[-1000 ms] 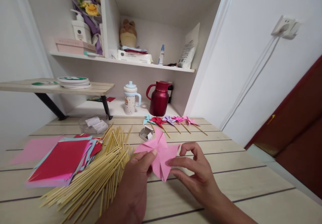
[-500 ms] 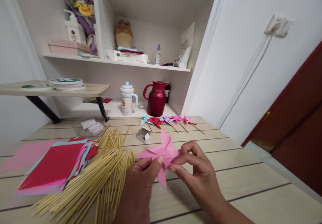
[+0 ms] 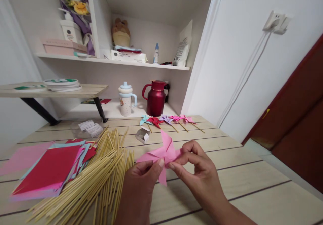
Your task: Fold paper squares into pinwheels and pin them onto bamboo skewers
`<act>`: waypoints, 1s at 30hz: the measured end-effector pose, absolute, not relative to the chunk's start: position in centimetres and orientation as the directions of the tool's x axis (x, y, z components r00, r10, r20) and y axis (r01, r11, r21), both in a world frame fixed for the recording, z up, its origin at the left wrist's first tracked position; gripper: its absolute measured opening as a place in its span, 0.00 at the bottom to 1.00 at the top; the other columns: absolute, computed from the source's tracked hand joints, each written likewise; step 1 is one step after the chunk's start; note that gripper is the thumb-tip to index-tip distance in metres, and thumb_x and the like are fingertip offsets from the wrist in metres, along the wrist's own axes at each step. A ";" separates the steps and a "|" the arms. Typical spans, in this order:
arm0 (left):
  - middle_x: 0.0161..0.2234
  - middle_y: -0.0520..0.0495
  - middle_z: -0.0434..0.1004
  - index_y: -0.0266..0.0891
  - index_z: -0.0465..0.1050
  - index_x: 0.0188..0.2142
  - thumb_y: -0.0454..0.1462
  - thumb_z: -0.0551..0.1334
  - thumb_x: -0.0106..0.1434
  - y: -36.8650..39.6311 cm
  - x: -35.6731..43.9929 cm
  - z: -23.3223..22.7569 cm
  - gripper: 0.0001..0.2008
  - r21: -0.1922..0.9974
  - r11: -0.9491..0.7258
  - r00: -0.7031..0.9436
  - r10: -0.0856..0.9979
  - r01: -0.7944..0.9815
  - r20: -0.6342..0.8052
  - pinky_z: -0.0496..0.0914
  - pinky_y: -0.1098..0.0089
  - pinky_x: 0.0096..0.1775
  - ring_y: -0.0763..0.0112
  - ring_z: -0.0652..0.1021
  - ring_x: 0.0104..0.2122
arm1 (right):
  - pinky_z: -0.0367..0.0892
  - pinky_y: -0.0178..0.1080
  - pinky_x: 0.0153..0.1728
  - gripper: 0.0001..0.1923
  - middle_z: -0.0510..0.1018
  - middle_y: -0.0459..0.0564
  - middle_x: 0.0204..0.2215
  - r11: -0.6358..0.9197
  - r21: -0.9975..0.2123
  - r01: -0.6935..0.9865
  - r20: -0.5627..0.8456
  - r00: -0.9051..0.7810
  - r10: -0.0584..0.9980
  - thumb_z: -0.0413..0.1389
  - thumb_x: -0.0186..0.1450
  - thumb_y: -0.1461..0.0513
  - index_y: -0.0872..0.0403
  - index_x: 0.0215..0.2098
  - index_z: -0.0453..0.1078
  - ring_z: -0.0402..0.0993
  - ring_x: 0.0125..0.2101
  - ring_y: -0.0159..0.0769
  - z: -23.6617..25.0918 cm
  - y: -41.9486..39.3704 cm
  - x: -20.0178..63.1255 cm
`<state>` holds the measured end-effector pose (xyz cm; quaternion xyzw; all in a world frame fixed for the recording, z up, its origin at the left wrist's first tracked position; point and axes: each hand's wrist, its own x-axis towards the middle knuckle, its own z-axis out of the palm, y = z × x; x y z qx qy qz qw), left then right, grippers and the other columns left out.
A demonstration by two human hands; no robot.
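Note:
A pink paper pinwheel is held just above the wooden table between both my hands. My left hand pinches its lower left side with thumb and fingers. My right hand pinches its right blade with thumb and forefinger. Left of my hands lies a big heap of bamboo sticks, and beyond it a stack of coloured paper squares with a red sheet on top.
Several finished pinwheels on sticks lie at the table's back, with a small folded white box in front. A red jug and a lidded cup stand behind. Shelves hold bottles and boxes. A dark red door is at right.
The pinwheel has turned in my hands and my right fingers have closed on its right blade. The view has shifted slightly, so things sit further left.

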<state>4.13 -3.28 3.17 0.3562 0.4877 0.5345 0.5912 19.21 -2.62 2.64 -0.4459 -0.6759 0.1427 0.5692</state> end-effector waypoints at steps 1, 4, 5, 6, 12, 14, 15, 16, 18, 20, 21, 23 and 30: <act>0.27 0.46 0.82 0.40 0.83 0.26 0.46 0.71 0.49 -3.3 4.1 3.1 0.12 0.942 0.181 -0.041 0.979 -0.283 -0.201 0.68 0.64 0.37 0.61 0.76 0.30 | 0.66 0.40 0.33 0.10 0.66 0.47 0.28 0.559 -0.700 0.445 0.640 0.043 0.767 0.65 0.60 0.59 0.50 0.22 0.75 0.66 0.32 0.38 2.6 -2.6 19.2; 0.26 0.46 0.82 0.40 0.83 0.26 0.47 0.71 0.49 -3.3 4.0 3.0 0.13 0.945 0.177 -0.033 0.981 -0.274 -0.193 0.68 0.64 0.38 0.61 0.76 0.30 | 0.65 0.39 0.33 0.10 0.66 0.46 0.28 0.555 -0.699 0.452 0.636 0.036 0.771 0.65 0.60 0.59 0.50 0.21 0.74 0.66 0.31 0.36 2.6 -2.6 19.2; 0.26 0.46 0.81 0.39 0.83 0.26 0.47 0.71 0.48 -3.3 4.0 2.9 0.13 0.945 0.180 -0.035 0.980 -0.273 -0.196 0.68 0.64 0.37 0.61 0.76 0.30 | 0.65 0.39 0.33 0.10 0.65 0.46 0.28 0.555 -0.698 0.452 0.635 0.032 0.772 0.65 0.60 0.59 0.50 0.21 0.74 0.66 0.31 0.36 2.6 -2.6 19.2; 0.25 0.46 0.81 0.39 0.83 0.27 0.47 0.71 0.48 -3.3 4.0 2.9 0.13 0.944 0.186 -0.036 0.978 -0.272 -0.203 0.68 0.64 0.36 0.61 0.76 0.30 | 0.65 0.39 0.33 0.10 0.65 0.45 0.28 0.556 -0.697 0.452 0.635 0.029 0.772 0.65 0.60 0.60 0.50 0.21 0.74 0.66 0.31 0.36 2.6 -2.6 19.2; 0.24 0.47 0.81 0.38 0.83 0.27 0.47 0.71 0.48 -3.4 4.1 3.1 0.14 0.947 0.212 -0.062 0.970 -0.241 -0.233 0.67 0.66 0.33 0.63 0.75 0.27 | 0.64 0.39 0.32 0.11 0.65 0.45 0.28 0.564 -0.688 0.457 0.642 0.021 0.766 0.65 0.60 0.59 0.50 0.21 0.74 0.65 0.30 0.36 2.7 -2.6 19.1; 0.24 0.47 0.80 0.38 0.82 0.26 0.47 0.71 0.47 -3.5 4.1 3.2 0.14 0.951 0.203 -0.065 0.972 -0.235 -0.224 0.67 0.67 0.34 0.64 0.75 0.27 | 0.65 0.39 0.32 0.11 0.65 0.45 0.28 0.567 -0.685 0.458 0.645 0.018 0.764 0.65 0.60 0.59 0.50 0.21 0.74 0.65 0.30 0.36 2.7 -2.5 19.1; 0.23 0.48 0.79 0.38 0.82 0.25 0.47 0.71 0.47 -3.5 4.1 3.2 0.14 0.953 0.199 -0.072 0.973 -0.230 -0.220 0.66 0.68 0.33 0.65 0.74 0.27 | 0.65 0.39 0.32 0.11 0.65 0.45 0.28 0.568 -0.685 0.456 0.645 0.018 0.764 0.65 0.60 0.59 0.50 0.21 0.74 0.65 0.30 0.36 2.7 -2.5 19.1; 0.22 0.49 0.78 0.37 0.81 0.24 0.47 0.71 0.47 -3.5 4.2 3.2 0.14 0.955 0.195 -0.077 0.973 -0.223 -0.217 0.66 0.68 0.32 0.66 0.73 0.26 | 0.65 0.39 0.32 0.11 0.65 0.45 0.28 0.568 -0.687 0.454 0.644 0.018 0.765 0.65 0.60 0.59 0.50 0.21 0.74 0.65 0.30 0.36 2.7 -2.5 19.1; 0.21 0.50 0.76 0.37 0.80 0.22 0.46 0.71 0.47 -3.4 4.2 3.0 0.13 0.959 0.184 -0.090 0.974 -0.214 -0.207 0.64 0.70 0.30 0.69 0.71 0.25 | 0.65 0.39 0.32 0.11 0.65 0.45 0.27 0.567 -0.692 0.447 0.641 0.017 0.768 0.65 0.60 0.59 0.51 0.21 0.73 0.65 0.30 0.36 2.7 -2.5 19.1; 0.22 0.51 0.76 0.38 0.80 0.23 0.46 0.70 0.48 -3.2 4.1 2.7 0.12 0.966 0.157 -0.091 0.980 -0.204 -0.178 0.64 0.71 0.30 0.69 0.71 0.25 | 0.64 0.39 0.33 0.11 0.65 0.45 0.28 0.570 -0.699 0.432 0.638 0.014 0.770 0.65 0.60 0.59 0.50 0.21 0.73 0.65 0.30 0.36 2.6 -2.4 19.1; 0.22 0.51 0.76 0.38 0.81 0.23 0.45 0.70 0.49 -3.1 4.0 2.6 0.12 0.971 0.138 -0.089 0.983 -0.196 -0.158 0.64 0.71 0.30 0.69 0.71 0.25 | 0.64 0.39 0.33 0.10 0.66 0.45 0.28 0.572 -0.704 0.421 0.636 0.014 0.772 0.66 0.60 0.59 0.50 0.22 0.74 0.65 0.31 0.37 2.5 -2.4 19.2; 0.22 0.52 0.75 0.39 0.81 0.24 0.45 0.69 0.50 -3.0 3.8 2.3 0.11 0.980 0.113 -0.082 0.988 -0.165 -0.128 0.64 0.71 0.30 0.69 0.71 0.25 | 0.65 0.40 0.36 0.07 0.67 0.46 0.30 0.567 -0.722 0.396 0.629 0.035 0.777 0.67 0.58 0.57 0.48 0.26 0.75 0.66 0.34 0.38 2.4 -2.3 19.3; 0.24 0.49 0.78 0.42 0.80 0.22 0.41 0.67 0.51 -3.1 3.6 3.4 0.07 0.999 -0.033 -0.170 0.985 0.024 0.037 0.68 0.67 0.35 0.62 0.76 0.29 | 0.62 0.49 0.55 0.38 0.72 0.51 0.53 0.346 -0.934 0.085 0.353 0.087 0.931 0.69 0.54 0.50 0.41 0.60 0.64 0.65 0.55 0.48 2.3 -1.3 20.7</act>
